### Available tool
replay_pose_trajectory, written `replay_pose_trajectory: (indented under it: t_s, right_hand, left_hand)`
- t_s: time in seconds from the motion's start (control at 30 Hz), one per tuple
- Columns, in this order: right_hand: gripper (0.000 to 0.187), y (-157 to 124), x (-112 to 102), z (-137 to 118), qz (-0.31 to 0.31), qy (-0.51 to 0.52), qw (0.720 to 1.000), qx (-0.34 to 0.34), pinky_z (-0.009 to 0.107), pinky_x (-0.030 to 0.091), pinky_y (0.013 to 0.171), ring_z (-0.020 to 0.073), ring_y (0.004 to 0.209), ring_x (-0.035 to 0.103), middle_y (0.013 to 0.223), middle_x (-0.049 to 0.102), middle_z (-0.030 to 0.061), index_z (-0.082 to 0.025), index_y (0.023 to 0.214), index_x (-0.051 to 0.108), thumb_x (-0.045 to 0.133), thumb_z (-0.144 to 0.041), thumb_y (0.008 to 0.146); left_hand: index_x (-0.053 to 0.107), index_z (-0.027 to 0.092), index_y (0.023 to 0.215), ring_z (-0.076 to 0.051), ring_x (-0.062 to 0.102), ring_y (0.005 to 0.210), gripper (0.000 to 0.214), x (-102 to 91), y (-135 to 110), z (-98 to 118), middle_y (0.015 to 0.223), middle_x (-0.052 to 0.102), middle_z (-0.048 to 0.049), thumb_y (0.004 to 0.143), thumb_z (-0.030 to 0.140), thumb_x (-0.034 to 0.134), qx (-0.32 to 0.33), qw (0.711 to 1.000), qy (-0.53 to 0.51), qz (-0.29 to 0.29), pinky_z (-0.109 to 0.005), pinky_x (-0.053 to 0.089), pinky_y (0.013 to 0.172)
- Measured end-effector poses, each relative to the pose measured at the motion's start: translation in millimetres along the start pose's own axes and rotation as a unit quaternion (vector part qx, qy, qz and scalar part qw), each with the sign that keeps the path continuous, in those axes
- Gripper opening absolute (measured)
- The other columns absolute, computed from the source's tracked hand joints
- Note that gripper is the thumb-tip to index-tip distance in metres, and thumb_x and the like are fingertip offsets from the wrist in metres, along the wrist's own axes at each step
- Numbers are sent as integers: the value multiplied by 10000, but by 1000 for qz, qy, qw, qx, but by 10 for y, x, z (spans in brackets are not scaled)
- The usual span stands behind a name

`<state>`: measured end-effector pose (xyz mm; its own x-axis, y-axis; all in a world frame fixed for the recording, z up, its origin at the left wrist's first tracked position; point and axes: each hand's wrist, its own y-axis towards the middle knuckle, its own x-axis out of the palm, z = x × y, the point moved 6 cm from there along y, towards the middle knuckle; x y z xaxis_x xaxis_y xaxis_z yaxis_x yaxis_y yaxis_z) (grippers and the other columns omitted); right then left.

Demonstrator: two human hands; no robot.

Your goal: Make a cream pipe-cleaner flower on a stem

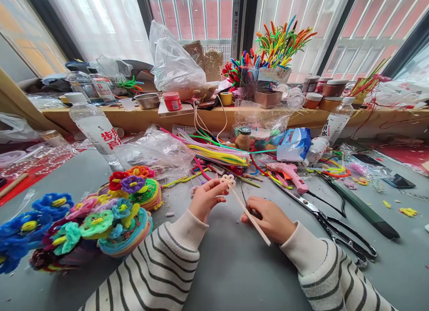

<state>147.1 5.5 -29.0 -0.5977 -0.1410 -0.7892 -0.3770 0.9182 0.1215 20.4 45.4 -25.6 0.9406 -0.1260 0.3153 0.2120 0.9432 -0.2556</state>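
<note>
My left hand (208, 198) pinches the looped, flower-shaped end of a cream pipe cleaner (229, 181) just above the grey table (234, 266). Its straight stem (250, 215) runs down to the right across my right hand (270, 219), whose fingers are curled around it. Both hands rest near the middle of the table, in striped sleeves. To the left lies a heap of finished pipe-cleaner flowers (100, 217) in blue, green, pink and red.
Large black scissors (335, 228) and a pink glue gun (291, 173) lie to the right. Loose coloured pipe cleaners (217, 152), plastic bags (156, 152) and a water bottle (95, 130) crowd the back. A wooden shelf (214, 116) holds jars and upright pipe cleaners (278, 43).
</note>
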Motion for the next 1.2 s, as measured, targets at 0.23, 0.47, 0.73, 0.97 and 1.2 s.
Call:
replay_pose_trajectory:
  t_s: [0.23, 0.47, 0.73, 0.97, 1.2]
  right_hand:
    - [407, -33, -72, -24, 36, -45, 998, 12, 219, 319, 532, 102, 550, 447, 612, 484, -10, -168, 548, 462, 457, -568, 625]
    - [383, -43, -144, 5, 71, -56, 996, 14, 213, 313, 525, 97, 529, 443, 575, 470, -10, -168, 514, 459, 461, -525, 651]
    - [418, -47, -101, -30, 54, -56, 997, 5, 210, 313, 515, 93, 513, 436, 546, 465, -10, -166, 480, 444, 445, -548, 649]
    - [434, -43, -41, -14, 28, -52, 998, 6, 209, 314, 522, 89, 514, 436, 556, 475, -11, -163, 493, 445, 417, -560, 664]
    - [438, -27, -22, -21, 15, -42, 999, -7, 198, 297, 510, 77, 496, 393, 535, 436, -20, -157, 481, 428, 395, -538, 695]
  left_hand:
    - [565, 122, 725, -125, 554, 708, 168, 74, -37, -5, 749, 596, -37, 584, 196, 619, -5, 998, -37, -42, -272, 455, 692]
    - [556, 121, 728, -109, 560, 614, 185, 71, -32, -3, 681, 601, -27, 582, 216, 621, 1, 999, -25, -33, -250, 465, 618]
    - [556, 127, 712, -95, 548, 575, 184, 54, -25, 6, 662, 592, -18, 580, 237, 620, 12, 1000, -5, -22, -224, 454, 580]
    - [547, 124, 721, -84, 539, 576, 166, 67, -20, -1, 667, 579, -13, 607, 234, 598, 17, 999, 10, -29, -215, 455, 571]
    - [543, 119, 713, -79, 531, 567, 178, 65, -25, 25, 635, 577, -4, 600, 242, 602, 31, 999, 36, -23, -202, 452, 551]
